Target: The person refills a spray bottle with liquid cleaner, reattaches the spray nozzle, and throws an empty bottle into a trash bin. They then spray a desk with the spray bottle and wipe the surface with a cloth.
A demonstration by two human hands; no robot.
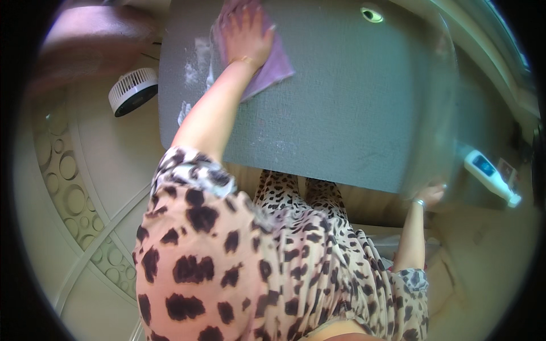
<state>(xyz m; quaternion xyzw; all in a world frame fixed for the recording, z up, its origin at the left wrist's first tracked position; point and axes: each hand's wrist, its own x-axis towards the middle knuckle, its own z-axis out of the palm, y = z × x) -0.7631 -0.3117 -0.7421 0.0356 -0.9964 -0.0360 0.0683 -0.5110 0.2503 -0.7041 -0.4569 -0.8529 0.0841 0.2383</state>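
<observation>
My left hand (247, 40) lies flat on a purple cloth (275, 68), fingers somewhat apart, pressing it onto a grey textured panel (332, 102). White foam-like streaks (192, 73) mark the panel beside the cloth, towards its left edge. At the lower right, my right hand (431, 195) is at the panel's near right corner. It is small and blurred there, so whether its fingers grip the edge cannot be told. The panel's right side is blurred too, with a see-through look. A pale oval opening (372, 15) shows near its far edge.
A white bottle with a blue label (486, 168) lies to the right, beyond my right hand. A white ribbed appliance, perhaps a fan (133, 90), stands left of the panel. A glossy pinkish surface (94, 38) fills the upper left, above pale flooring with a circle pattern (72, 196).
</observation>
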